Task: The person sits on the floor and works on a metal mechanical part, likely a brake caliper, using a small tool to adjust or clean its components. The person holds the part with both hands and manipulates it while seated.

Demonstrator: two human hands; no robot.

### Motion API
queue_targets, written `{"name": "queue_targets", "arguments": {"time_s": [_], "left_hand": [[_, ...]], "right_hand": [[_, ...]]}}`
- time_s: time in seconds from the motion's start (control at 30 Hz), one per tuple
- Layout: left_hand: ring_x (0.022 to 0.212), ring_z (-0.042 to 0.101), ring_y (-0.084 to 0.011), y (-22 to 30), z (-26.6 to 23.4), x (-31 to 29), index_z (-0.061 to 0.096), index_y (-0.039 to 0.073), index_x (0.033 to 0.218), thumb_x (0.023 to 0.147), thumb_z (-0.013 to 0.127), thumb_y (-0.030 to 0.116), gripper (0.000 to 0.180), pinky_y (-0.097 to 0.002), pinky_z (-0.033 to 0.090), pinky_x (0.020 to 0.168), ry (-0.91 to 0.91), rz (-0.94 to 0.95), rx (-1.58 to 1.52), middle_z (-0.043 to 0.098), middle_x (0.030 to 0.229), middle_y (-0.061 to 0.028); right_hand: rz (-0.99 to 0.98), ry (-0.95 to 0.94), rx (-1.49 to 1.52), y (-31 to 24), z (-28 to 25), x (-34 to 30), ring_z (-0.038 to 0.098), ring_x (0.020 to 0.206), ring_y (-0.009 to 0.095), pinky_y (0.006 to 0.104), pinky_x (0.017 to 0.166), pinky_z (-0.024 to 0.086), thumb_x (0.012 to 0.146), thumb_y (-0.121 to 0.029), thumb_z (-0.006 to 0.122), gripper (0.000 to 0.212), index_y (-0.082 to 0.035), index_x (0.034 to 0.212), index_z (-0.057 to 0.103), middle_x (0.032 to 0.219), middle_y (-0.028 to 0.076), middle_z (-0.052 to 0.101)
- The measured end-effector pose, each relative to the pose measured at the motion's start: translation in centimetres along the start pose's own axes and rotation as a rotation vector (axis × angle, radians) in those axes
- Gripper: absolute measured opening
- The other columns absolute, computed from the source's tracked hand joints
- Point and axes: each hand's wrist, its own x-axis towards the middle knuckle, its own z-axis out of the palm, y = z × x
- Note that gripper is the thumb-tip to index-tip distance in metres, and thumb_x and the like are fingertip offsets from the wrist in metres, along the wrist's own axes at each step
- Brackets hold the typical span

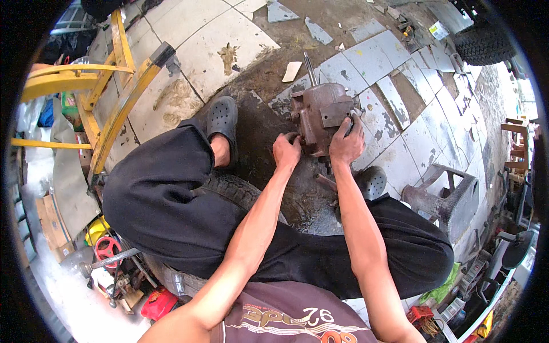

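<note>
A reddish-brown cast-metal gearbox housing (320, 103) stands on the dirty floor between my feet. A shiny metal shaft (310, 70) sticks out of its far end, and a flat rectangular plate (336, 115) with small holes lies on its right side. My left hand (286, 150) is closed at the housing's near left edge, fingertips curled against it. My right hand (347, 140) grips the near right side, thumb by the plate and fingers around the corner. The fingers' undersides are hidden. Below the housing, a short bar-like piece (326, 182) shows beside my right forearm.
I sit on a tyre (234, 191). A yellow metal frame (106, 114) stands at the left, a grey plastic stool (443, 197) at the right. Broken tiles (392, 100) lie ahead; another tyre (485, 46) is at the far right. A red container (159, 303) sits at the lower left.
</note>
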Motion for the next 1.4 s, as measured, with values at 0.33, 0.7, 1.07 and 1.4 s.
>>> {"name": "queue_targets", "arguments": {"time_s": [0.33,0.7,1.07,1.4], "left_hand": [[0.094,0.065,-0.0394,0.9,-0.2,1.4,0.074,0.005,0.1,0.082,0.069,0.017,0.022,-0.0462,0.05,0.083,0.083,-0.003,0.033,0.067,0.095,-0.0217],[0.103,0.062,-0.0402,-0.5,-0.7,0.6,0.073,0.004,0.104,0.083,0.067,0.018,0.026,-0.045,0.05,0.086,-0.118,0.093,0.035,0.065,0.108,-0.0218],[0.094,0.066,-0.0366,0.3,-0.3,1.8,0.075,0.008,0.102,0.084,0.069,0.025,0.025,-0.0445,0.051,0.083,-0.016,-0.212,-0.083,0.067,0.098,-0.0204],[0.092,0.067,-0.0373,1.5,0.8,-0.1,0.075,0.004,0.097,0.083,0.069,0.023,0.025,-0.0433,0.051,0.083,0.125,-0.206,-0.082,0.07,0.096,-0.0197]], "right_hand": [[-0.001,-0.013,-0.008,-0.7,-0.2,0.2,0.058,0.111,0.036,0.0492,0.096,0.04,0.097,-0.037,0.047,0.041,-0.011,0.127,0.059,0.116,0.016,0.065],[-0.004,0.002,-0.017,-0.4,-0.1,-0.1,0.059,0.107,0.036,0.0487,0.092,0.042,0.097,-0.037,0.046,0.039,-0.013,0.124,0.061,0.115,0.014,0.066],[0.006,-0.04,-0.028,-0.9,0.0,0.1,0.058,0.113,0.036,0.0477,0.095,0.042,0.099,-0.039,0.045,0.043,-0.013,0.131,0.058,0.122,0.013,0.064],[-0.016,0.022,0.021,-0.6,0.0,0.1,0.059,0.11,0.036,0.0485,0.095,0.041,0.097,-0.036,0.047,0.041,-0.01,0.127,0.06,0.118,0.015,0.065]]}}
